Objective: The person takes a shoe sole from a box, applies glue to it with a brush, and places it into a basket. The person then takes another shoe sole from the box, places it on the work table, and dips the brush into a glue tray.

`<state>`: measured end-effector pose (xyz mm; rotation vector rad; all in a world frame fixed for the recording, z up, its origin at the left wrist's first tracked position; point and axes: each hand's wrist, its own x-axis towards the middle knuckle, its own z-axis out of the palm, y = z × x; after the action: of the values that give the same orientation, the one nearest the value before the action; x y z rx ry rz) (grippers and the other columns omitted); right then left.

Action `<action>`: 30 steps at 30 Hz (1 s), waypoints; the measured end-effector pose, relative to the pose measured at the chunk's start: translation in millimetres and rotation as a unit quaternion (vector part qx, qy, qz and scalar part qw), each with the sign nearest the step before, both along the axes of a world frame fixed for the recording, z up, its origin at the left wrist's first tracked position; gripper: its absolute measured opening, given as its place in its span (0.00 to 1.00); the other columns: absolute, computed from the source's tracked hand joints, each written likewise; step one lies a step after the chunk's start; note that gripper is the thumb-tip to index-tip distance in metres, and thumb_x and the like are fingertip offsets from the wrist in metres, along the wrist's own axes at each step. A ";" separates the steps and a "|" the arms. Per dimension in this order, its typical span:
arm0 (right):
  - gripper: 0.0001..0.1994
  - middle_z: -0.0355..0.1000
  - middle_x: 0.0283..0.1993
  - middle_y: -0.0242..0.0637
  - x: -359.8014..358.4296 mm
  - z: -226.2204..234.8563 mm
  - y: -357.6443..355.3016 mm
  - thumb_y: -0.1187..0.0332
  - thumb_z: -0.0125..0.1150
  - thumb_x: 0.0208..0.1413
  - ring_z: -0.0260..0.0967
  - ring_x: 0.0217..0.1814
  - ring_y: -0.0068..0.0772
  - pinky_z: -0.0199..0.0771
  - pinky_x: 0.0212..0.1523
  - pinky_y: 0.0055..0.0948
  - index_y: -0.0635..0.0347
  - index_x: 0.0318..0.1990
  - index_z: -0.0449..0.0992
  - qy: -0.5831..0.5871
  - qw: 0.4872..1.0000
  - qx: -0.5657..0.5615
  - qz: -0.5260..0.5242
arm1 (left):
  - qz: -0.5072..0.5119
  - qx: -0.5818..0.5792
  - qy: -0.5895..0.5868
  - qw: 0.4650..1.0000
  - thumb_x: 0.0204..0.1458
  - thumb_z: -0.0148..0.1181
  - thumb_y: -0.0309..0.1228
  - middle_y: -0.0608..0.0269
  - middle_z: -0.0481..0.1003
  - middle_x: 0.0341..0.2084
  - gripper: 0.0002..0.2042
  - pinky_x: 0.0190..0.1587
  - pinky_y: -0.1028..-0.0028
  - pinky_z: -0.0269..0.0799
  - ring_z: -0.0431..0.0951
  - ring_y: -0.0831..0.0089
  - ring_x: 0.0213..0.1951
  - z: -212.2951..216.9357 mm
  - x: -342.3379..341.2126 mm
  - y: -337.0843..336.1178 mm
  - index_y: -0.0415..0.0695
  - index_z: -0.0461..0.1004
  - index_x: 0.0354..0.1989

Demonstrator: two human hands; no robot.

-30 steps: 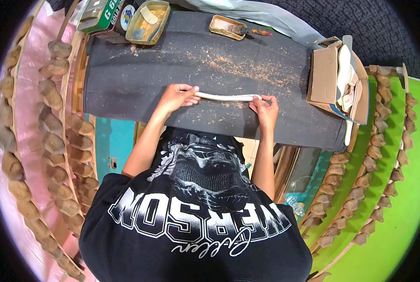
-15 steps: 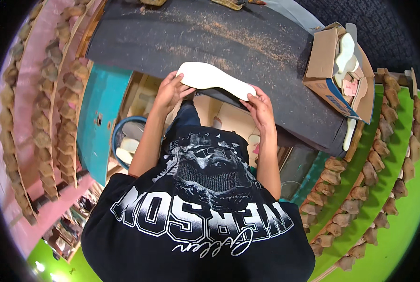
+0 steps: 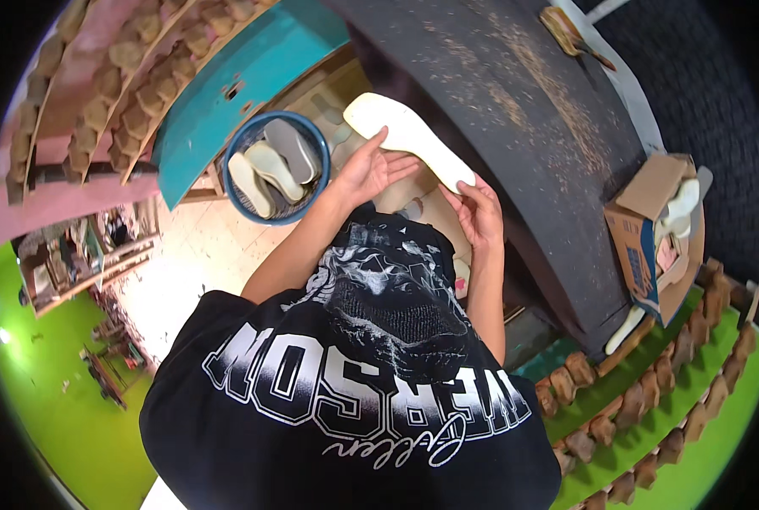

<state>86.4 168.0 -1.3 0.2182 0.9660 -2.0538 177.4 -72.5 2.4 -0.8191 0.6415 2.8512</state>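
A cream insole [image 3: 406, 138] is held in front of my body, with its wide end up and to the left. My right hand [image 3: 479, 212] pinches its narrow end between thumb and fingers. My left hand [image 3: 372, 167] is open beneath the wider half, palm up, fingers stretched out. Its thumb lies against the insole's lower edge. To the left of that hand, a blue-rimmed basin [image 3: 229, 174] stands low down, with several insoles inside. Among them are a cream insole [image 3: 275, 168] and a grey insole [image 3: 291, 151].
On the right, a dark cloth-covered bench [image 3: 558, 183] bears wood shavings and a cardboard box [image 3: 632, 228] of insoles. A brown wooden object [image 3: 564, 32] lies at its far edge. Racks of wooden shoe lasts [image 3: 630, 404] line both sides. Behind the basin is a teal panel [image 3: 194, 127].
The view has turned left, bringing the whole basin into sight. My left hand has loosened from the insole's wide end and slid beneath it, while my right hand keeps its grip.
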 end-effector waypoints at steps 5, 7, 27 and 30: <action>0.16 0.81 0.55 0.48 23.5 -5.9 -33.4 0.80 0.64 0.63 0.82 0.57 0.39 0.86 0.62 0.37 0.74 0.57 0.77 0.038 0.995 0.075 0.054 | 0.098 -0.030 -0.035 0.994 0.71 0.57 0.48 0.41 0.74 0.64 0.33 0.74 0.52 0.69 0.74 0.49 0.68 -7.6 55.2 -43.6 0.33 0.62 0.72; 0.19 0.83 0.52 0.47 34.9 -5.3 -51.9 0.79 0.72 0.58 0.84 0.51 0.36 0.86 0.57 0.34 0.74 0.56 0.78 0.058 0.985 0.152 0.061 | 0.135 -0.035 -0.053 0.989 0.71 0.59 0.46 0.43 0.76 0.63 0.29 0.74 0.53 0.70 0.76 0.51 0.66 -15.9 76.7 -58.3 0.34 0.65 0.69; 0.09 0.82 0.42 0.38 233.4 -132.1 -240.9 0.77 0.69 0.62 0.82 0.40 0.26 0.85 0.44 0.26 0.70 0.48 0.83 0.100 0.920 0.364 0.102 | 0.161 -0.350 -0.223 0.896 0.70 0.60 0.33 0.50 0.80 0.53 0.16 0.56 0.64 0.85 0.86 0.60 0.50 -151.8 269.0 -261.1 0.37 0.75 0.61; 0.13 0.79 0.39 0.40 253.6 -155.5 -269.0 0.77 0.73 0.58 0.81 0.37 0.29 0.89 0.37 0.27 0.73 0.49 0.81 0.271 0.839 0.464 0.081 | 0.080 -0.517 -0.228 0.821 0.65 0.66 0.33 0.50 0.82 0.46 0.18 0.48 0.66 0.84 0.87 0.63 0.44 -174.8 248.8 -296.8 0.44 0.78 0.61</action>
<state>340.0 -101.0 -156.8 0.0381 2.2158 -1.3392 426.3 -369.2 -172.4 -1.6370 2.1305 2.0612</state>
